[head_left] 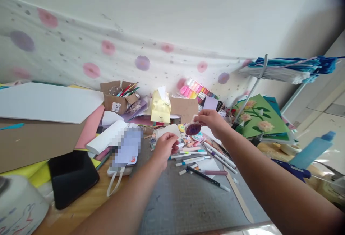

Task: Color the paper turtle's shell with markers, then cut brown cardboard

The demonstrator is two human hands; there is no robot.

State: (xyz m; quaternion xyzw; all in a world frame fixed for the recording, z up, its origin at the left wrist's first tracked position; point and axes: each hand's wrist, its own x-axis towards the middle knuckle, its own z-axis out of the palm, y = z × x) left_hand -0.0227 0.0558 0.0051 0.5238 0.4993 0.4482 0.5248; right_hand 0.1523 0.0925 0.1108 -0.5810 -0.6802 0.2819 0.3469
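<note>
Dark purple round cutout [193,129] in right hand [211,120], just right of frame centre.
Pinched at its pale upper edge. Left hand [165,149] near centre, fingertips drawn together; cannot tell if holding anything. Marker pens [206,178] strewn below, right of centre.

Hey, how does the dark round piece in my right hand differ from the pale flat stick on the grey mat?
The dark round piece is roughly circular, while the pale flat stick is long and narrow. The piece is purplish brown with a whitish edge; the stick is light tan. The piece is held up in your right hand, whereas the stick lies on the grey mat.
</note>
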